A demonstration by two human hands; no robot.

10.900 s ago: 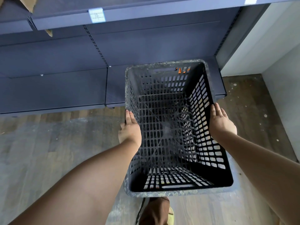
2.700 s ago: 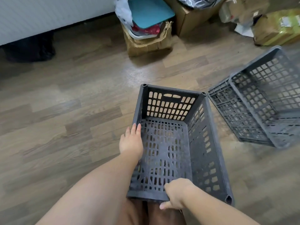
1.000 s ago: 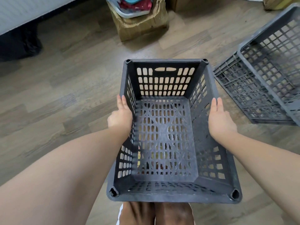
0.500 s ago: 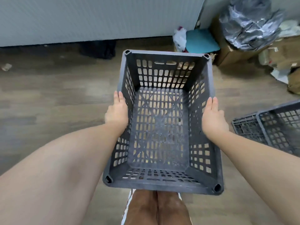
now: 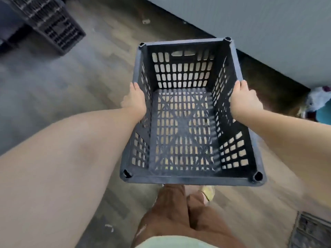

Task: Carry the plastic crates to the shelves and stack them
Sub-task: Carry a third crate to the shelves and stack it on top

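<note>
A dark grey plastic crate [image 5: 182, 179] with slotted walls and an empty inside hangs in the air in front of me, above the wooden floor. My left hand [image 5: 135, 101] presses flat against the outside of its left wall, fingers straight. On the right wall, my right hand [image 5: 244, 100] presses the same way. Between the two palms the crate is carried level. A second dark crate [image 5: 53, 25] stands at the top left beside a dark blue shelf base [image 5: 7, 27]. The blurred corner of a third crate [image 5: 311, 231] shows at the bottom right.
A pale wall panel [image 5: 268, 33] runs diagonally across the top right. Bags and a teal object [image 5: 320, 104] lie at the right edge. My legs in brown trousers [image 5: 179, 217] are below the crate. Wooden floor [image 5: 53, 86] stretches toward the shelf.
The view has swung left with the crate still carried between both hands. The boxes and floor crates slid off to the right; a crate by the dark shelf came into view at top left.
</note>
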